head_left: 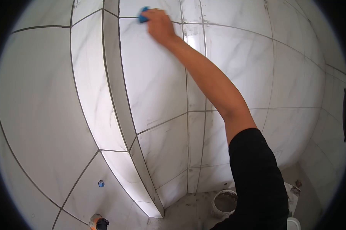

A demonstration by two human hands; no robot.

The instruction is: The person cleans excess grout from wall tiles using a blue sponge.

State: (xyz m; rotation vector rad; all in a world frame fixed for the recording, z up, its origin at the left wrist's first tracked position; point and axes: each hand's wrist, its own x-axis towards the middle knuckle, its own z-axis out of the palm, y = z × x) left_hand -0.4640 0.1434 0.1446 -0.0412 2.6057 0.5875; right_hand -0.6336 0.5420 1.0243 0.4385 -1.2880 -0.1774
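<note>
High on the tiled wall, my right hand (160, 27) closes around a small blue tool (144, 14), pressed near a horizontal joint line. The fingers cover most of the tool and the hand is slightly blurred, so I cannot tell its exact kind. White marble-look tile (154, 73) spreads below the hand, with dark joints between the pieces. Thin grey smears mark the narrow tile strip (192, 34) just right of the hand. My right arm, in a black sleeve, reaches up across the view from the lower right. My left hand is out of view.
A boxed-out tiled column (98, 76) juts out left of the arm. On the floor stands a bucket (224, 202) of grey material, partly behind my sleeve. A blue plug (101, 183) and an orange pipe end (96, 221) with black stuffing sit at lower left.
</note>
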